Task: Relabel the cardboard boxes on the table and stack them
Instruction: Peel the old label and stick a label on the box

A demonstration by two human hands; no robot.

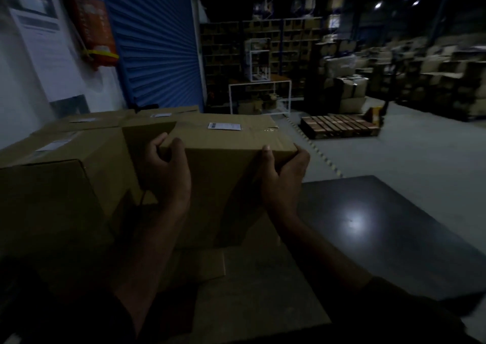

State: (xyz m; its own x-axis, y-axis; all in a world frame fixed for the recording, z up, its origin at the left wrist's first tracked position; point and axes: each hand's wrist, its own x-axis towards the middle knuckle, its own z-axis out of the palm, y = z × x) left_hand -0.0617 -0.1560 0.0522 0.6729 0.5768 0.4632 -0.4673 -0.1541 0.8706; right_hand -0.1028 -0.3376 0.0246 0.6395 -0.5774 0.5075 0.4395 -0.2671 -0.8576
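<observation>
At the centre of the head view, a cardboard box (223,164) is held between two bare hands in dim light. On its top face, toward twelve o'clock, sits a white label (224,126), and a strip of clear tape runs off toward the box's far right edge. The left hand (172,171) grips the near left corner, fingers curled round the edge at about nine o'clock of the box and thumb on the front face. The right hand (282,175) clasps the near right corner at about three o'clock, thumb up along the front face and fingers wrapped round the side. Just beside the held box, toward nine o'clock, stands a larger carton (60,175) with a pale label on top, and behind it, at about eleven o'clock, more labelled boxes (105,118) sit close together. Under the hands, at six o'clock, another flat cardboard surface (249,291) shows, its edges lost in shadow. The dark table (381,225) spreads toward four o'clock with a glare spot on it. Farther off, at two o'clock, a wooden pallet (339,126) lies on the grey floor, and a blue roller shutter (155,41) rises at eleven o'clock.
</observation>
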